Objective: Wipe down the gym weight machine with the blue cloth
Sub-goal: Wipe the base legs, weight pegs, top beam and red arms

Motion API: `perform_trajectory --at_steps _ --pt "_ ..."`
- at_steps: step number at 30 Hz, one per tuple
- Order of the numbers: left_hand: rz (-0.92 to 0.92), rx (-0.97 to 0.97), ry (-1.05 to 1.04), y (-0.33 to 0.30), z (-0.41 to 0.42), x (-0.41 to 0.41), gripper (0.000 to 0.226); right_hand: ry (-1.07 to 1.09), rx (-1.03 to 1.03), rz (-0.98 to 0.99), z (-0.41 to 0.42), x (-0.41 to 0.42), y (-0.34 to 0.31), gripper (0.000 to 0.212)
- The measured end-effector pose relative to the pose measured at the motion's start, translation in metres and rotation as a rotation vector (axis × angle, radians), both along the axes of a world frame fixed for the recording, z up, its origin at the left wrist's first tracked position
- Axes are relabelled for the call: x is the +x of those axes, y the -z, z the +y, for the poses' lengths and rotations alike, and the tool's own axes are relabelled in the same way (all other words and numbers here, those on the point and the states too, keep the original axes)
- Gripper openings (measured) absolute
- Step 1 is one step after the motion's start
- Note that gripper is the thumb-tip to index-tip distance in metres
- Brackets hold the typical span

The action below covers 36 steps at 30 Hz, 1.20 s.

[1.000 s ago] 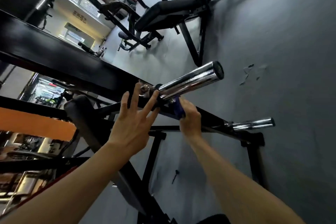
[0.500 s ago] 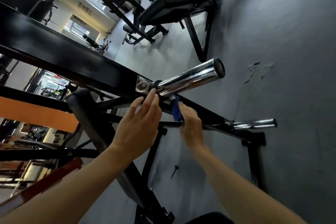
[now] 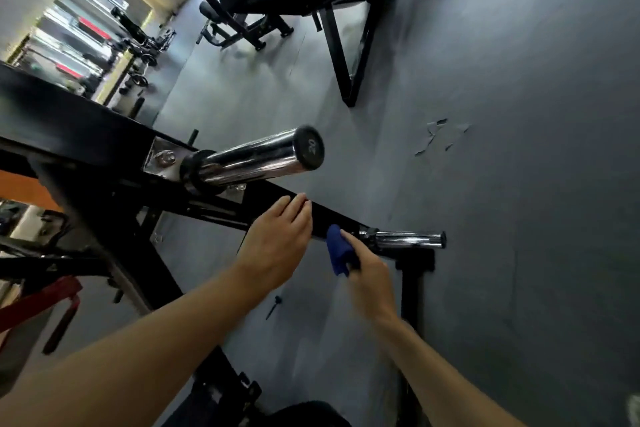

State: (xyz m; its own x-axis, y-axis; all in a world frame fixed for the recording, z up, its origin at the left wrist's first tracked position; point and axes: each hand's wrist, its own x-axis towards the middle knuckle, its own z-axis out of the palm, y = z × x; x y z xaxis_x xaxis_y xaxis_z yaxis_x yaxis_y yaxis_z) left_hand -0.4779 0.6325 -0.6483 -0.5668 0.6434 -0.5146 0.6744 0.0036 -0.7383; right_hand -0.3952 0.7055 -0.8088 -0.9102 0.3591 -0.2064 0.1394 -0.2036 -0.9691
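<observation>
Both hands slid down black square bar (image 3: pixel 332 215); right hand (image 3: pixel 369 270) pinches folded blue cloth (image 3: pixel 337 248), left hand (image 3: pixel 277 239) flat.

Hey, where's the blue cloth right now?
The blue cloth is low in the middle of the head view, gripped in the right hand against the black frame bar, beside the small chrome peg.

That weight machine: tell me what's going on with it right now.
A person is wiping it down. Their right hand holds a bunched blue cloth against the black frame bar, just short of the small chrome peg. The left hand rests flat on the same bar, fingers straight. The big chrome sleeve above is not being touched.
</observation>
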Motion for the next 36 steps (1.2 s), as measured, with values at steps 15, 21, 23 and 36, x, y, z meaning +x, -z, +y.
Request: perform_trajectory --at_steps 15,21,23,36 --pt "0.046 -0.052 -0.430 0.049 0.039 -0.011 0.058 -0.139 0.090 -0.029 0.091 -0.051 0.043 0.054" --pt "0.072 -0.095 -0.494 0.094 0.036 -0.016 0.060 -0.170 0.151 0.005 0.084 -0.056 0.094 0.052" --pt "0.103 -0.078 -0.500 0.117 0.034 -0.018 0.060 -0.181 0.187 0.026 0.078 -0.058 0.116 0.051" --pt "0.314 -0.091 -0.458 0.224 0.018 -0.072 0.080 -0.077 0.633 0.305 0.030 -0.112 0.261 0.069"
